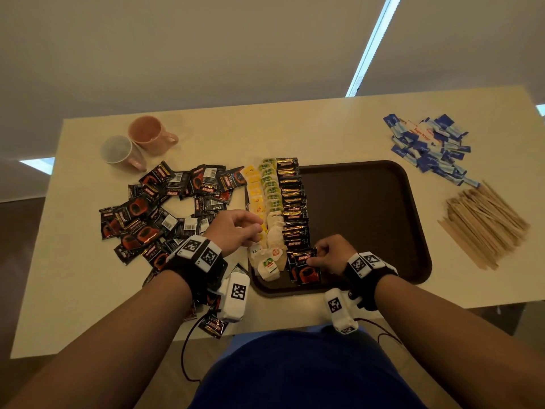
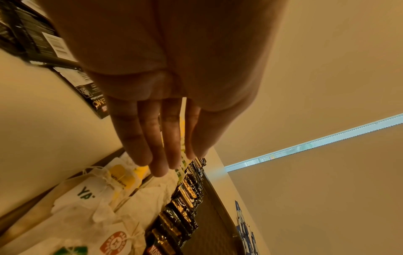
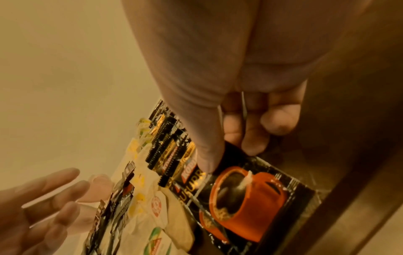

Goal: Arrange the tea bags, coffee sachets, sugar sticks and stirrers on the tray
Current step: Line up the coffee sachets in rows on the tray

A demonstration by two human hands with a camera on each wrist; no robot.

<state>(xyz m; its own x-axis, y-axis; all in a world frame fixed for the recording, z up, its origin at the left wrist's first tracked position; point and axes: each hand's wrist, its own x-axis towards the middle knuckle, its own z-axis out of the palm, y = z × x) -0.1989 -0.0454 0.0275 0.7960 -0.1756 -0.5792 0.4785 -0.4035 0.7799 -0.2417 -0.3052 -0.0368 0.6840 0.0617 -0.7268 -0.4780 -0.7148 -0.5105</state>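
A dark brown tray [image 1: 368,216] lies mid-table. Along its left side run rows of yellow and green tea bags [image 1: 265,196] and one row of black coffee sachets [image 1: 293,202]. My right hand [image 1: 321,258] pinches a black coffee sachet [image 1: 303,268] with an orange cup print at the near end of that row; the thumb presses its top edge in the right wrist view, where the sachet [image 3: 250,198] lies on the tray floor. My left hand [image 1: 239,228] hovers over the near tea bags [image 2: 104,193], its fingers [image 2: 157,155] straight and holding nothing.
Several loose coffee sachets [image 1: 165,211] lie on the table left of the tray, and one [image 1: 212,324] sits at the front edge. Blue sugar sticks [image 1: 430,146] and wooden stirrers [image 1: 483,222] are piled at the right. Two mugs [image 1: 138,146] stand at the back left.
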